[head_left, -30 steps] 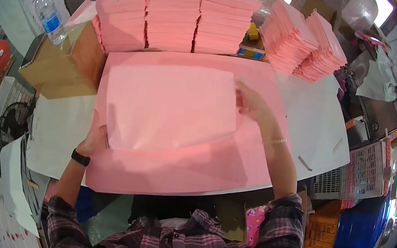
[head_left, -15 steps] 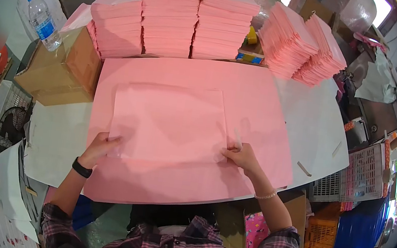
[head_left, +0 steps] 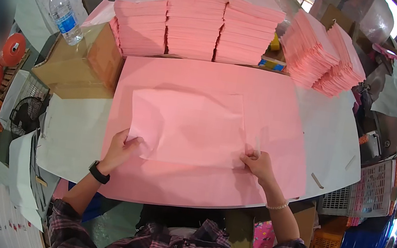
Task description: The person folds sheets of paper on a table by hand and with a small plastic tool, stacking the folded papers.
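Observation:
A folded pink sheet (head_left: 190, 128) lies over a larger pink sheet (head_left: 189, 188) spread on the white table (head_left: 73, 129). My left hand (head_left: 123, 149) pinches the folded sheet at its lower left corner, where the paper creases. At the lower right corner my right hand (head_left: 258, 164) grips the same sheet between thumb and fingers. A thin pale strip sticks up by the right hand's fingers; what it is I cannot make out. Behind the large sheet stand tall stacks of pink paper (head_left: 194, 24).
At the back left a cardboard box (head_left: 83, 59) bears a water bottle (head_left: 65, 15). More pink stacks (head_left: 311, 48) lean at the back right. A small strip (head_left: 317, 181) lies near the table's right edge. Beyond it stands a grey plastic crate (head_left: 359, 190).
My right hand has come down from the sheet's upper right edge to its lower right corner. My left hand now pinches the lower left corner. The folded sheet sits lower on the large one.

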The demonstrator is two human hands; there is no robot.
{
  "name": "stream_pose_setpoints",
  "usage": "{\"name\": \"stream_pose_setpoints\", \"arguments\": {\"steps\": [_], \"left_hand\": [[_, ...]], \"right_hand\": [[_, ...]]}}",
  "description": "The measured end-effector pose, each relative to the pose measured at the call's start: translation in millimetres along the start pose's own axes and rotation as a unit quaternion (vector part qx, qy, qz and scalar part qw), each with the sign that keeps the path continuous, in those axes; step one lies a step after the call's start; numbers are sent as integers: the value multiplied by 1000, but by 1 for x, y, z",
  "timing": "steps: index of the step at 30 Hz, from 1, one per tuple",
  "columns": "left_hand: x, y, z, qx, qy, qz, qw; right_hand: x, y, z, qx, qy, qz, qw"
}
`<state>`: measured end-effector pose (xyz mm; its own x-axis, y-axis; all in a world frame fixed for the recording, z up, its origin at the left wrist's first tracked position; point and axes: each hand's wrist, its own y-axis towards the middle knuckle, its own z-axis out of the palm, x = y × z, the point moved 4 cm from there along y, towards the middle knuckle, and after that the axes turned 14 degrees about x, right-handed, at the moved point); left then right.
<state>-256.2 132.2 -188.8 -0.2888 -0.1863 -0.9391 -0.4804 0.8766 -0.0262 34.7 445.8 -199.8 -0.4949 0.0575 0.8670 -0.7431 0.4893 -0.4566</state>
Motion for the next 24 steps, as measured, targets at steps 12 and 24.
{"name": "stream_pose_setpoints", "arguments": {"steps": [12, 24], "left_hand": [[11, 6, -13, 91, -173, -224, 955], [-51, 25, -36, -47, 375, -125, 917]], "right_hand": [[3, 1, -2, -7, 5, 17, 1000], [4, 2, -2, -7, 29, 20, 999]]}}
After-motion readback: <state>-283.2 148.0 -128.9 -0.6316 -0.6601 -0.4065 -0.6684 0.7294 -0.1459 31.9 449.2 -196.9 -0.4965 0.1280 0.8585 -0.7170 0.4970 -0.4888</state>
